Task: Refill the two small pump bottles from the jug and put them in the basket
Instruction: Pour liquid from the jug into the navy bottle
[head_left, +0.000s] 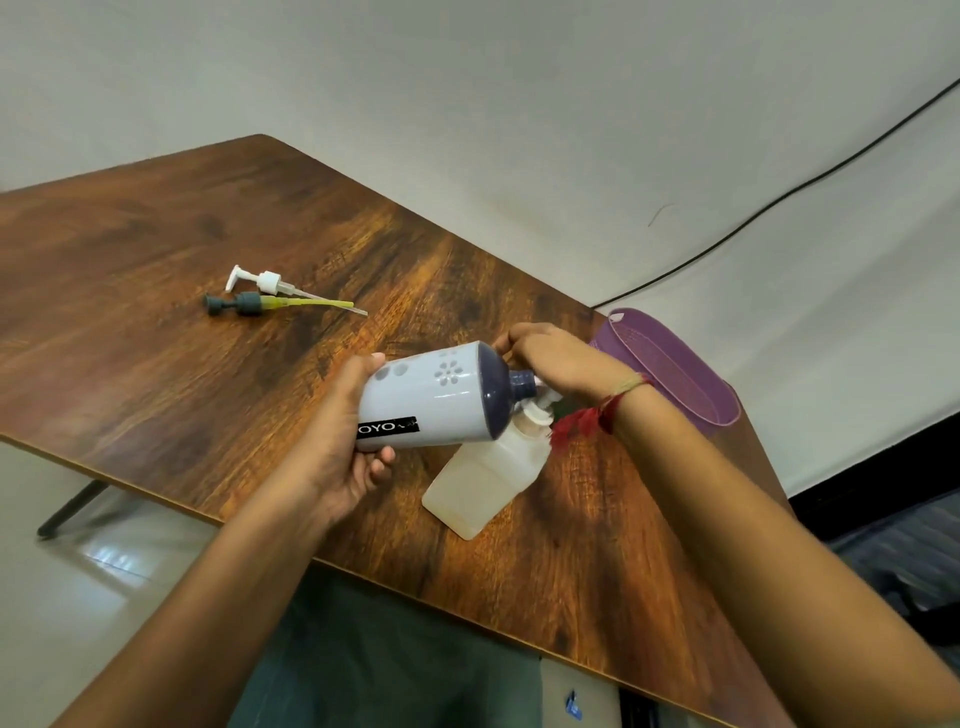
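The left hand (345, 457) grips a tilted lavender bottle (431, 400) above the tabletop (156, 208), neck over a translucent bottle (483, 480). The right hand (561, 364) seems to pinch that neck, beside the purple basket (675, 374).

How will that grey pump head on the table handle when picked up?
Grey pump head: probably light, being small plastic. Its yellow tube looks slightly curved, so likely bendy. The round collar may roll if nudged.

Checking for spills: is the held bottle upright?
No, the left hand grips the bottle tipped sideways, neck toward the right hand.
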